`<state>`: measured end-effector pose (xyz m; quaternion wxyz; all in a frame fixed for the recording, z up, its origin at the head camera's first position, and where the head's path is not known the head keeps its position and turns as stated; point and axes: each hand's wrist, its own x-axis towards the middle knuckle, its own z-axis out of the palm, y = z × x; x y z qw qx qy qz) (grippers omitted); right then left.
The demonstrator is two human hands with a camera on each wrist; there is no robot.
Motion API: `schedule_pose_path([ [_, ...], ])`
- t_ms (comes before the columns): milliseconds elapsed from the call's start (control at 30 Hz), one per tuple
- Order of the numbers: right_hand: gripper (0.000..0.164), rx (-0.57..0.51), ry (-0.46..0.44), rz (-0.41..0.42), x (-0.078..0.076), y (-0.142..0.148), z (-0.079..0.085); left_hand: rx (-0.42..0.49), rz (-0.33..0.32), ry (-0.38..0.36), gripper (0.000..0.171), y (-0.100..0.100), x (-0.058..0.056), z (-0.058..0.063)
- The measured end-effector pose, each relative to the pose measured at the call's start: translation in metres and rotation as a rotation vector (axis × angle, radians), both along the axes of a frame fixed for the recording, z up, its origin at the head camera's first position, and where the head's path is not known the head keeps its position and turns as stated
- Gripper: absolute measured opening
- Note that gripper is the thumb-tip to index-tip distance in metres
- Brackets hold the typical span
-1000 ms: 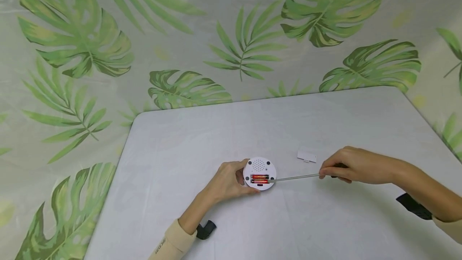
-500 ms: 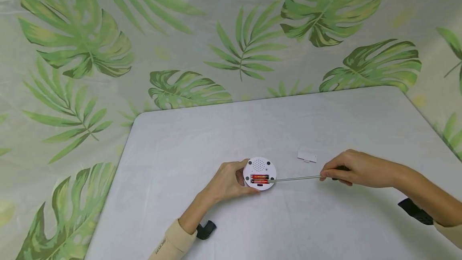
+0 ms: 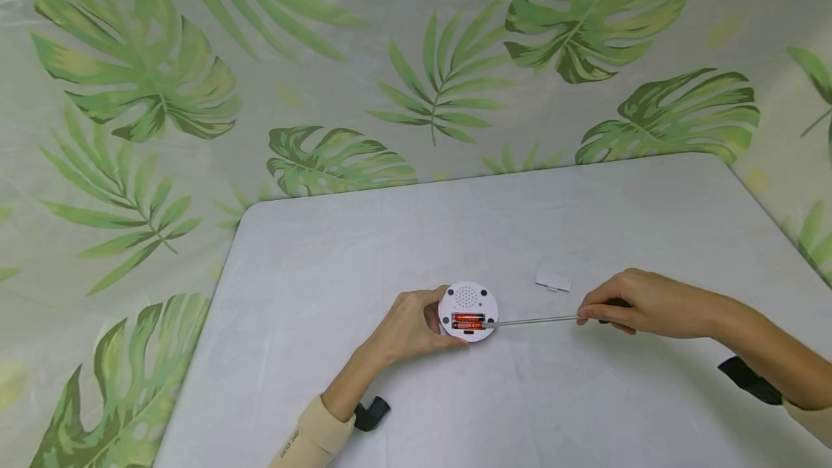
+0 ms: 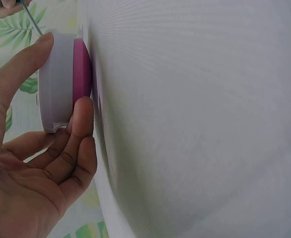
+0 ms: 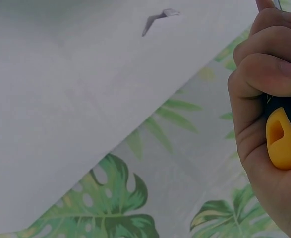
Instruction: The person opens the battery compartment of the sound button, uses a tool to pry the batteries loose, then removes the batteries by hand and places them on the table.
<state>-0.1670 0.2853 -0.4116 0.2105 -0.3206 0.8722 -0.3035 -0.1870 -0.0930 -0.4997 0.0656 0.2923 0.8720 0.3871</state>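
Observation:
My left hand point(image 3: 406, 327) grips a round white device point(image 3: 465, 297) by its left side, thumb at the near edge. Its underside faces up, with speaker holes and dark feet. In the left wrist view its lower part is pink point(image 4: 81, 74), close against the table. Two red batteries point(image 3: 468, 321) lie in the uncovered compartment. My right hand point(image 3: 640, 305) holds a screwdriver point(image 3: 536, 321), fingers curled round its black and yellow handle point(image 5: 286, 153). The shaft points left, its tip at the right end of the nearer battery.
A small white battery cover point(image 3: 552, 282) lies on the white table point(image 3: 364, 251), right of the device and beyond the screwdriver. Behind the table hangs a leaf-patterned cloth point(image 3: 448, 85). Black wrist straps show under both forearms.
My right hand has shifted slightly toward me and to the right, while the screwdriver tip stays at the battery's end. The left hand and the device have barely moved.

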Motion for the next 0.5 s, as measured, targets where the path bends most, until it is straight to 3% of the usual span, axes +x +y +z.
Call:
schedule_pose_path([
  [500, 0.019, 0.014, -0.024, -0.028, 0.0012, 0.0016, 0.0043, 0.019, 0.000, -0.010, 0.066, 0.0002, -0.0001, 0.0003],
])
